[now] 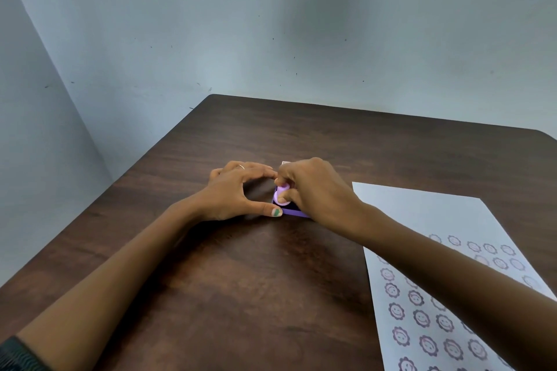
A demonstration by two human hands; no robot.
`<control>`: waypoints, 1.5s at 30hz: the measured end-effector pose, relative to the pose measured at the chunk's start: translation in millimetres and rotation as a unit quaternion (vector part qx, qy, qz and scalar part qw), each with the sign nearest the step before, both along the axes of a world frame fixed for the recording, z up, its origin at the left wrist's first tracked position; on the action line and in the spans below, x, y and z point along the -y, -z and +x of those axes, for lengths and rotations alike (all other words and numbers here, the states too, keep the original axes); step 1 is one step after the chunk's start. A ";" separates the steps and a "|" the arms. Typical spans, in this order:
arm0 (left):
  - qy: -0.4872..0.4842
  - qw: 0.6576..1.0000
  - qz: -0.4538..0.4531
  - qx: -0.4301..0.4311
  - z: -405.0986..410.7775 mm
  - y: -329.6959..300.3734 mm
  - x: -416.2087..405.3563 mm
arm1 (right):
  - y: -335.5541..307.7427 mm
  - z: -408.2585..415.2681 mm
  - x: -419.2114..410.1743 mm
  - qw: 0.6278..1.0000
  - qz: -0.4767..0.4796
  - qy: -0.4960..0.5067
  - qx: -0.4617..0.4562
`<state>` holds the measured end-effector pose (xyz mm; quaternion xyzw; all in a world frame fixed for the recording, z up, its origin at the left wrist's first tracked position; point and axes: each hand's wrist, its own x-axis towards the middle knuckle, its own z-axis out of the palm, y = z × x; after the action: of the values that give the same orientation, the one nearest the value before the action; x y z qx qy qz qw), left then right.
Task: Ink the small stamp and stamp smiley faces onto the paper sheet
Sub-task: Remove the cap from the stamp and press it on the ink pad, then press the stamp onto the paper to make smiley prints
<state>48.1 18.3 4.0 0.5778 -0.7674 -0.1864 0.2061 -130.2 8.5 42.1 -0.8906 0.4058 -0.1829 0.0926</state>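
My right hand [313, 187] pinches a small lilac stamp [282, 193] and holds it down on a purple ink pad [297, 213] near the middle of the dark wooden table [241, 265]. My left hand [238, 193] curves around the pad's left side, thumb tip touching its near corner and fingertips at its far side. The white paper sheet [422, 214] lies to the right, its near part covered with several purple smiley-flower prints [422, 318]. My right forearm crosses over the sheet and hides some prints.
A pale wall stands close behind the table's far edge [331, 105] and along the left side. A small whitish object [284, 163] peeks out behind my right hand's fingers. A dark band [18, 352] sits on my left arm.
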 end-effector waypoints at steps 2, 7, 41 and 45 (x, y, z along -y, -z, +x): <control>-0.004 1.000 -0.006 0.004 -0.1 1.0 0.3 | -2.8 0.4 -0.3 1.000 0.009 -0.011 0.000; -0.001 1.000 0.004 0.006 1.1 0.5 0.4 | -6.5 -0.7 2.4 0.999 0.035 -0.004 0.008; -0.046 0.946 -0.286 -0.142 -22.4 1.6 -12.8 | -8.5 -184.5 -35.6 0.536 0.481 -0.020 0.693; -0.016 0.938 -0.329 -0.111 -53.1 -4.2 -18.5 | -8.4 -214.4 -34.0 0.542 0.461 -0.009 0.703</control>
<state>-5.0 36.8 8.2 0.4660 -0.7485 0.0165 0.4715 -344.6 42.5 50.5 -0.3147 0.2314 -0.5367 0.7479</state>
